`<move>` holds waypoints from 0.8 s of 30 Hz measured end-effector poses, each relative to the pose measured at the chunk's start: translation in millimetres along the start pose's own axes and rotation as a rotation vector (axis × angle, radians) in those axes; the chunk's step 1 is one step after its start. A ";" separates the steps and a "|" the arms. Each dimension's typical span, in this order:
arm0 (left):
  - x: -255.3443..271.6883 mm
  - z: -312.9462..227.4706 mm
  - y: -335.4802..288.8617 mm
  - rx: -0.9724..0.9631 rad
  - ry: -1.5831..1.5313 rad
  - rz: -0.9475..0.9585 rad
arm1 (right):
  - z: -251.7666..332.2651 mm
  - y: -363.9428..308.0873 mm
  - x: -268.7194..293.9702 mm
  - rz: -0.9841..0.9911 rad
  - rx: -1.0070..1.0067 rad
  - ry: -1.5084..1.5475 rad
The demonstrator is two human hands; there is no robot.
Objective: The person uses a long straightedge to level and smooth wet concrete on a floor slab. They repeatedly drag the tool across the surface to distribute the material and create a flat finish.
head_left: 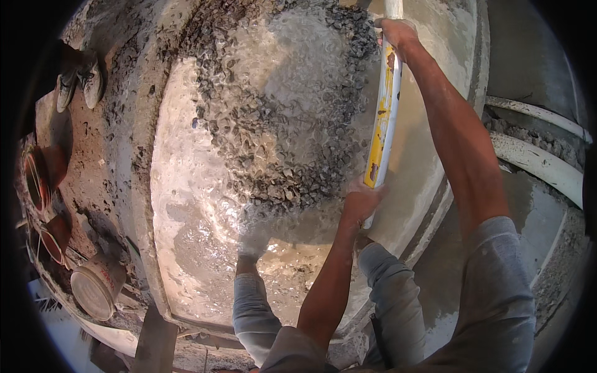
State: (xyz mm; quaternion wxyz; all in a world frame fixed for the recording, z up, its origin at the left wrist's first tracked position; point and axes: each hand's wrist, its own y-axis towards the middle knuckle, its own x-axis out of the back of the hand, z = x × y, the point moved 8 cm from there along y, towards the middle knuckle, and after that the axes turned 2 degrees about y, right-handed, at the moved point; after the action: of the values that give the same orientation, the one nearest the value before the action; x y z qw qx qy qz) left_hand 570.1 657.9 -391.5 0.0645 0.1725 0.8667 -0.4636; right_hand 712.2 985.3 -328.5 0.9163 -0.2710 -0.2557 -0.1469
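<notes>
A long white-and-yellow bar [380, 118], its paint chipped in places, runs front to back over the right part of a bed of wet concrete [193, 161]. My right hand [397, 32] is closed round it toward its far end. Nearer to me, my left hand [364, 200] grips it close to its near end. The bar's far end runs out of view at the top. Left of the bar lies wet, dark gravel [280, 133] in a broad ring, with grey slurry [305, 56] in its middle. Smoother wet concrete lies to its right.
My trouser legs [255, 311] reach down at the wet bed's near side. At the left are a person's shoes [92, 84], reddish-brown containers [55, 166] and a lidded-looking pale bucket [96, 287]. A plank [155, 342] lies lower left; pale curved-looking beams [538, 160] lie right.
</notes>
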 end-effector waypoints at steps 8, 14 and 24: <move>46.7 40.7 -103.5 0.158 0.145 -0.124 | -129.5 -36.6 -80.4 0.169 -0.346 0.193; 8.6 39.0 -225.3 0.376 0.109 -0.131 | -172.2 -132.8 -72.4 0.237 -0.542 0.295; -20.5 314.7 -326.9 0.638 0.730 -0.189 | -222.0 -404.8 26.4 0.158 -0.645 0.425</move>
State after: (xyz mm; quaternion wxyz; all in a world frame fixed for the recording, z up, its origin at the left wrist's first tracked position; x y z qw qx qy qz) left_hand 456.8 226.2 -307.4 -0.3418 0.2556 0.6595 -0.6188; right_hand 655.2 527.1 -303.7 0.8251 -0.5274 0.0205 -0.2017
